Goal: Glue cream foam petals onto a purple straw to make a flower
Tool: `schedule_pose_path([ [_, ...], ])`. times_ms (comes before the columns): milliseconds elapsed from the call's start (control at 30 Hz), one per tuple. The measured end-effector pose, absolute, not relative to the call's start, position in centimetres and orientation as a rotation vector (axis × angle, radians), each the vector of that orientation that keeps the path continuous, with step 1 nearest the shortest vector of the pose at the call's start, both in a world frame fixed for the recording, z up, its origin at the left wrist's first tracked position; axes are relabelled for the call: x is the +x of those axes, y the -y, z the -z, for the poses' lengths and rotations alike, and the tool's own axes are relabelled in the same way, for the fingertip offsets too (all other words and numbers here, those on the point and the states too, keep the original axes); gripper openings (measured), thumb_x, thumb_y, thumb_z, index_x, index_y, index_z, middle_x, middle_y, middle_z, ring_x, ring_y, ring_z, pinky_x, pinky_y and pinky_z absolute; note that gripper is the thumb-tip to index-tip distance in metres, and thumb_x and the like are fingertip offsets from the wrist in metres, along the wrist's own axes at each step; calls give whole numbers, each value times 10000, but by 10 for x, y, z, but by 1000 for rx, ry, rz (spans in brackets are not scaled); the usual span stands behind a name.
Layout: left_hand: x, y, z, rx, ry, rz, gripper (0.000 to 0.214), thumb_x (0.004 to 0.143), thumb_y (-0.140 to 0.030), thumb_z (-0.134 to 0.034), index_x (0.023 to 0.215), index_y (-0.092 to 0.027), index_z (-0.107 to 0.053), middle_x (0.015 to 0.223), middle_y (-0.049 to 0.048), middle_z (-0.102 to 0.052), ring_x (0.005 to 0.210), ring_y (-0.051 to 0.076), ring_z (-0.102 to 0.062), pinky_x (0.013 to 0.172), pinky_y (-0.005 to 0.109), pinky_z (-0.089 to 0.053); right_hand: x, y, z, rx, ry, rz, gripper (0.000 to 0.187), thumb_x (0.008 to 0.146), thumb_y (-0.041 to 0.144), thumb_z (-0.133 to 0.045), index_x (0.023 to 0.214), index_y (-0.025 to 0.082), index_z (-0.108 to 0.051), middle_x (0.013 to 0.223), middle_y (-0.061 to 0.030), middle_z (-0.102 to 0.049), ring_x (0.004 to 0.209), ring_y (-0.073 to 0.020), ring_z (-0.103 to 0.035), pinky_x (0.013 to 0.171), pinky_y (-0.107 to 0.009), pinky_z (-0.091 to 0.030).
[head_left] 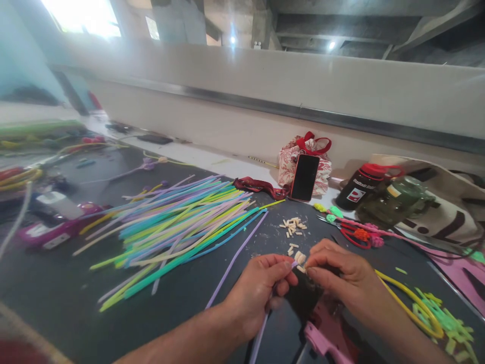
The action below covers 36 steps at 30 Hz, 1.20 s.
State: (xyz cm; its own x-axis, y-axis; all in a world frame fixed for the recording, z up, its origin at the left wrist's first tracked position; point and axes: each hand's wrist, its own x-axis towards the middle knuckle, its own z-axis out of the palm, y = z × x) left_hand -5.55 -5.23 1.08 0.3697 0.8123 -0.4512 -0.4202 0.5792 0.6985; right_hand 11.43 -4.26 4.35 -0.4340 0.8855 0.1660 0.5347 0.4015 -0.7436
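My left hand (271, 278) pinches the end of a lavender cord (259, 333), whose length hangs down below the fist. Close by, the closed thumb and fingers of my right hand (337, 273) meet beside a cream piece (300, 258) between the hands; what that pinch holds is too small to tell. Short cream sticks (293, 226) lie scattered just beyond. Another lavender cord (237, 259) runs along the table left of my hands. Farther left spreads a loose pile of pastel cords (174, 222) in green, blue, yellow and lilac.
A phone (305, 177) leans upright against a patterned bag (287, 164). Right of it stand a black bottle (359, 188) and a green jug (397, 202). Red-handled scissors (354, 237), a yellow loop (411, 298) and green pieces (447, 318) lie at right. A purple tool (62, 225) sits left.
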Motion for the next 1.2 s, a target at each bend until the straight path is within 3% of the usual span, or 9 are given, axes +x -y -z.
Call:
schedule_pose_path([
  [867,-53,50,-5,758,-1032,-840,171,687,-277,-570,809,-164,-529,556,-68,-533,315,18,-285,292,159,-143,110,48,-33,-1328,2207,-462,168,837,227,-486,752,226,-631,761,-6,-562,702,-139,-575,634,-253,-434],
  [1200,-53,44,4,868,-1035,-910,177,636,-273,-648,694,-152,-533,466,-87,-471,325,13,-336,342,149,-217,112,47,-24,-1220,2244,-270,140,839,214,-497,812,236,-633,795,-19,-579,716,-139,-600,605,-231,-469],
])
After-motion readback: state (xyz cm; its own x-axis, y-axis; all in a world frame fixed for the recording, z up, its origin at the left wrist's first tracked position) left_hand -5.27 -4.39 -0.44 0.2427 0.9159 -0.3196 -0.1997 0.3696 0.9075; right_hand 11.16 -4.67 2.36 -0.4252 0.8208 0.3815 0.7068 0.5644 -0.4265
